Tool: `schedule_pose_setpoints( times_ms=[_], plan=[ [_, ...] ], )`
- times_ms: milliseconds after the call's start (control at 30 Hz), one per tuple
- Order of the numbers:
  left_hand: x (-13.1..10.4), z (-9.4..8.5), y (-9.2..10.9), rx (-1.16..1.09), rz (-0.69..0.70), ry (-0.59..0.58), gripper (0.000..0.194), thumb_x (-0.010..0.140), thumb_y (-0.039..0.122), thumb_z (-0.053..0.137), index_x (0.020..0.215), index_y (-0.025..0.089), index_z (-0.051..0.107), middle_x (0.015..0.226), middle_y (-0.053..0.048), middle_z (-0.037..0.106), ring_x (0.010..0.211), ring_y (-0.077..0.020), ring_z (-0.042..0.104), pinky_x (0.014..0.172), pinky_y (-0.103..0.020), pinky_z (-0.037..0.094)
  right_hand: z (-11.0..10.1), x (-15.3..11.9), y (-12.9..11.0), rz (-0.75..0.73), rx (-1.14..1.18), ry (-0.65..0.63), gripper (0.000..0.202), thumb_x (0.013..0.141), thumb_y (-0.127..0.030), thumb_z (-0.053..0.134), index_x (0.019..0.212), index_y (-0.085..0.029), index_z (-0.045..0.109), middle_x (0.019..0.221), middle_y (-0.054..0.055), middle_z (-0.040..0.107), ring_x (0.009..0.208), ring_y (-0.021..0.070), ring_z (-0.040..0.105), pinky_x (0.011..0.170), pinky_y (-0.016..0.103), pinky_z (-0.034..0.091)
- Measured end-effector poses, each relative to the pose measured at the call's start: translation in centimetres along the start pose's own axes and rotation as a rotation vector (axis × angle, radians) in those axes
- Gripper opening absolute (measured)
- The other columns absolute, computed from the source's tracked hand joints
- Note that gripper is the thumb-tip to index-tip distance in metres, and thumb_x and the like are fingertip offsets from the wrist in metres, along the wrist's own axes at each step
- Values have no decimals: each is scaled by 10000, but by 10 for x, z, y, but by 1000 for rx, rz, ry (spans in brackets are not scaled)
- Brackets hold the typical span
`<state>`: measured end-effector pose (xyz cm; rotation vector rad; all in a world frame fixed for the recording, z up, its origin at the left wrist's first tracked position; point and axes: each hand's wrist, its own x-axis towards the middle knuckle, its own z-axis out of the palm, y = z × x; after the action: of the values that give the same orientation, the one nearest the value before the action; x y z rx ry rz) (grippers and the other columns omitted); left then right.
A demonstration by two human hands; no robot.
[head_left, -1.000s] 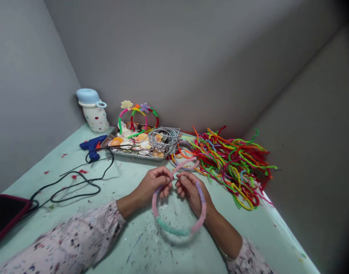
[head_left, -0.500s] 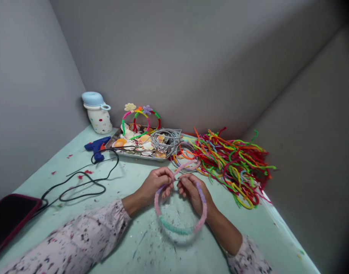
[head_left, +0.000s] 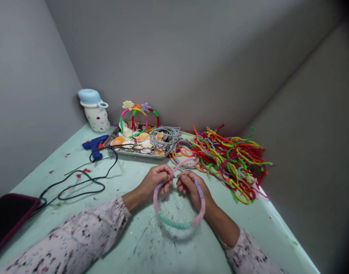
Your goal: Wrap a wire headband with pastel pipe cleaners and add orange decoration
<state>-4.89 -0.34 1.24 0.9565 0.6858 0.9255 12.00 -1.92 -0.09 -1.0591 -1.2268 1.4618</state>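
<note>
Between my hands is a fuzzy ring (head_left: pixel 174 225) wrapped in pipe cleaner, banded in pink, purple and mint green, its lower arc hanging just above the table. My left hand (head_left: pixel 158 182) is closed, thumb and fingers pinching the ring's upper left end and a pink pipe cleaner (head_left: pixel 182 163) whose loose tail curves up and right. My right hand (head_left: pixel 192 187) pinches the ring's upper right end, where a short piece of thin wire shows between the fingertips of both hands. The exact grip under the fingers is hidden.
Behind my hands lies a metal tray (head_left: pixel 134 153) with shells, grey wire coils (head_left: pixel 166 137) and two flowered rings (head_left: pixel 139 118). Many-coloured pipe cleaners (head_left: pixel 231 160) spread at right. At left are a blue glue gun (head_left: pixel 96 145), black cord (head_left: pixel 77 185), a bottle (head_left: pixel 96 114) and a phone (head_left: pixel 13 219).
The whole scene has shifted slightly left and up in view. Both hands keep their pinch on the ring, and the pink pipe cleaner's loose tail has bent over a little further right.
</note>
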Motion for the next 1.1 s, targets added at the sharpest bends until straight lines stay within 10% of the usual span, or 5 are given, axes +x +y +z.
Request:
schedule_pose_setpoints(
  times_ms=[1100],
  plan=[
    [3, 0, -5, 105, -69, -70, 165, 783, 297, 568, 755, 145, 512, 603, -5, 589, 381, -72, 512, 335, -154, 377, -8, 1, 5, -170, -191, 25, 242, 819, -421, 555, 814, -181, 589, 701, 5, 596, 590, 124, 539, 559, 248, 420]
  ],
)
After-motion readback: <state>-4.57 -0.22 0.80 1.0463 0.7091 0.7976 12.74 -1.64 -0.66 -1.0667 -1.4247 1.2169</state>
